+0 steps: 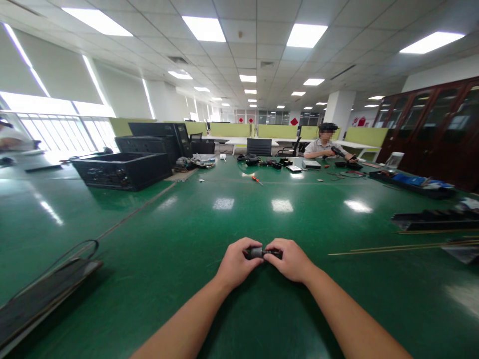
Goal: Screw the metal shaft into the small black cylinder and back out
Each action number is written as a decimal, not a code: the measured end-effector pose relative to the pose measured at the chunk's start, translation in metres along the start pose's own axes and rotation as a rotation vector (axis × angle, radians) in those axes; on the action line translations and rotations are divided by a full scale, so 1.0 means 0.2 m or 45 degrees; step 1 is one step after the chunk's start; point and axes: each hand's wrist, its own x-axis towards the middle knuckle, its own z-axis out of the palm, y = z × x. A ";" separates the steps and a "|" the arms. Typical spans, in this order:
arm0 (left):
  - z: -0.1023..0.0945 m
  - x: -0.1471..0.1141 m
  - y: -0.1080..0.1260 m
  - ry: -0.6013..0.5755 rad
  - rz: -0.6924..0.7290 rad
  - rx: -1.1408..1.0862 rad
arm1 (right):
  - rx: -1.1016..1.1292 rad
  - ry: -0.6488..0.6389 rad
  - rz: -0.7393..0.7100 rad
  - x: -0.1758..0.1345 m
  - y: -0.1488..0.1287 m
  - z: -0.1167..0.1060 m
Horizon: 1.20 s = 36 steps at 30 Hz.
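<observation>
Over the green tabletop (187, 219), both of my hands meet in front of me. My left hand (239, 262) is closed around a short dark cylinder with a grey metallic face (256, 253), perhaps a small motor or chuck; its exact kind is unclear. A thin dark rod-like piece (275, 253) is pinched between the thumb and fingers of my right hand (292, 257). The rod points at the cylinder's right end, and the two appear to touch or join there. My fingers cover parts of both pieces.
Black computer cases (123, 169) stand at the back left. A flat dark slab with a cable (52, 294) lies near left. An orange screwdriver (256, 180) lies ahead. Thin brass-coloured rods (374, 249) and black trays (437, 219) are at right. Another person (324, 144) sits across, holding a dark tool.
</observation>
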 end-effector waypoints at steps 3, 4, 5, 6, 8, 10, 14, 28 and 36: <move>0.00 0.00 -0.01 0.013 -0.012 -0.001 | -0.002 0.010 0.005 0.00 0.00 0.00; 0.00 0.00 -0.01 0.017 -0.015 0.001 | -0.002 0.014 0.008 -0.01 0.00 0.00; 0.01 0.00 -0.01 0.018 -0.019 0.002 | -0.002 0.017 0.011 -0.01 0.00 0.00; 0.01 0.00 -0.01 0.019 -0.021 0.004 | -0.001 0.016 0.013 -0.01 0.00 0.00; 0.01 0.00 -0.01 0.018 -0.019 0.006 | 0.003 0.014 0.017 -0.01 0.00 0.00; 0.01 0.00 -0.01 0.018 -0.016 0.006 | 0.003 0.012 0.021 -0.01 0.00 0.00; 0.01 0.00 -0.01 0.027 -0.019 0.003 | -0.002 0.018 0.026 -0.01 0.00 -0.01; 0.00 0.00 -0.01 0.037 -0.020 0.014 | -0.007 0.023 0.037 -0.01 0.01 0.00; 0.00 0.00 -0.02 0.034 -0.012 0.010 | -0.008 0.012 0.046 -0.01 0.01 -0.01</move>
